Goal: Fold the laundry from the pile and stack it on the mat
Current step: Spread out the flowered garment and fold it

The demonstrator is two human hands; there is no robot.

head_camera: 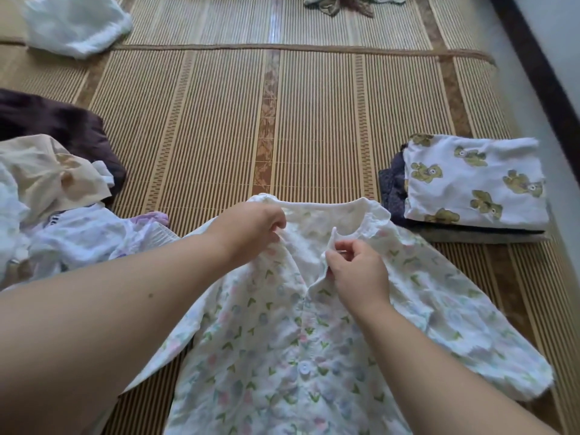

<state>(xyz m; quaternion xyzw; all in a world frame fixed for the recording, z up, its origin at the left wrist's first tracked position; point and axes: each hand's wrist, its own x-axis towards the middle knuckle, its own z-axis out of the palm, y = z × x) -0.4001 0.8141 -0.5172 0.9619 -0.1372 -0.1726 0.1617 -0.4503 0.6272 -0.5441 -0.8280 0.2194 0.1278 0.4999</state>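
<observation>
Two hands pinch the floral shirt (282, 356), spread front-up on the mat (219, 120): the left hand (251, 229) grips the collar at eleven o'clock, the right hand (356, 271) the button placket at centre. The pile (56, 196) lies at nine o'clock, the folded stack (470, 183) at three.

two bare forearms, no sleeves, left hand (251, 229), right hand (357, 271)
</observation>
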